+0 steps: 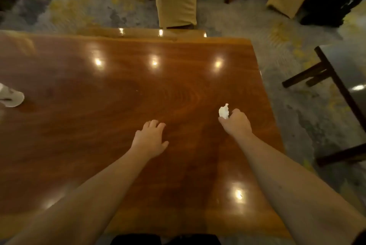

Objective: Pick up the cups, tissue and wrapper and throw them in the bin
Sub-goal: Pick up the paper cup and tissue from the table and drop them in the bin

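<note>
1. Over the glossy wooden table (118, 90), the right hand (236, 124) pinches a crumpled white tissue (223, 111) in closed fingers.
2. Left hand (150, 138) hovers nearby, fingers spread, holding nothing.
3. At the table's left edge lies a pale object (10, 97), possibly a cup.

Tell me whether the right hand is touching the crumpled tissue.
Touching. The head view shows the right hand closed around the white tissue, whose crumpled end sticks out past the fingers above the table.
</note>
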Tool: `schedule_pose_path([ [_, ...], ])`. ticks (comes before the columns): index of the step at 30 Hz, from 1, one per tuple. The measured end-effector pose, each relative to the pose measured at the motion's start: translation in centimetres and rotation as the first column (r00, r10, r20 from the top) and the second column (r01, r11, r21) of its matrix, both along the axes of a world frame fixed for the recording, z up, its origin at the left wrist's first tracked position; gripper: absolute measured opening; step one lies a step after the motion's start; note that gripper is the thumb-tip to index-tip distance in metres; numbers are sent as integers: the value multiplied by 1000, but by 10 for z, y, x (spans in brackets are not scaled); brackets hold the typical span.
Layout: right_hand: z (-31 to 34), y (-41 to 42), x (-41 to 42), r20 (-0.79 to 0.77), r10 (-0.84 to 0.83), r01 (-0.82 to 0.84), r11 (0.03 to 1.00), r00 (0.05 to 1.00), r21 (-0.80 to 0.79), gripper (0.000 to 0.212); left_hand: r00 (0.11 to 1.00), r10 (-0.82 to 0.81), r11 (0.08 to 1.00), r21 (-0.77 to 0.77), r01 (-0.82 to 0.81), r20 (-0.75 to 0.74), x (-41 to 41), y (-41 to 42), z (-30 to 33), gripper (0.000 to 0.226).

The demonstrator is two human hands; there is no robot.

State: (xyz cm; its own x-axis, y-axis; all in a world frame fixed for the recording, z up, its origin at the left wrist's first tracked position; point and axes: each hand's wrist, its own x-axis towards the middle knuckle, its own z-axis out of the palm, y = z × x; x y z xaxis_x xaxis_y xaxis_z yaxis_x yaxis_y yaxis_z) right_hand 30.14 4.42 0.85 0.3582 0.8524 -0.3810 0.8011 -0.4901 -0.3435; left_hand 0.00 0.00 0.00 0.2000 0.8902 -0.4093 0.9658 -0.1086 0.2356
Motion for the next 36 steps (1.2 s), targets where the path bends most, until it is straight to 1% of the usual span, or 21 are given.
schedule_pose_path([
  [3,-11,12,-9,28,-75,75,997,997,-4,56,998,-46,996,-72,44,-30,-11,7,-14,85],
  [5,-20,16,-16,73,-72,72,997,995,-3,41,997,-77,990,-119,73,-26,-19,9,-26,87],
  [7,-25,17,-23,108,-64,63,998,992,15,28,994,-109,986,-133,105,-25,-22,9,-33,87],
  [10,-26,6,-38,100,-57,55,998,993,23,23,992,-129,984,-123,127,-13,-24,10,-39,87],
  [14,-16,-24,-66,48,20,-23,998,999,51,20,988,-155,982,-112,154,0,-27,12,-40,88],
  [17,-3,-50,-85,37,92,-94,994,995,59,16,982,-187,977,-109,185,-7,-31,14,-39,88],
  [19,8,-66,-98,17,136,-137,989,991,60,16,979,-206,970,-130,204,-1,-35,17,-36,88],
  [22,23,-85,-120,-6,215,-214,975,977,52,16,978,-207,964,-171,205,7,-49,16,-28,81],
  [28,30,-99,-172,-38,377,-373,924,925,78,16,994,-95,986,-144,88,-44,-104,-21,-4,67],
  [32,36,-103,-218,-54,473,-466,878,879,108,16,997,48,993,-104,-54,-58,-156,-54,20,61],
  [36,45,-103,-264,-47,585,-576,808,810,124,18,978,210,977,-38,-210,-14,-216,-76,42,60],
])
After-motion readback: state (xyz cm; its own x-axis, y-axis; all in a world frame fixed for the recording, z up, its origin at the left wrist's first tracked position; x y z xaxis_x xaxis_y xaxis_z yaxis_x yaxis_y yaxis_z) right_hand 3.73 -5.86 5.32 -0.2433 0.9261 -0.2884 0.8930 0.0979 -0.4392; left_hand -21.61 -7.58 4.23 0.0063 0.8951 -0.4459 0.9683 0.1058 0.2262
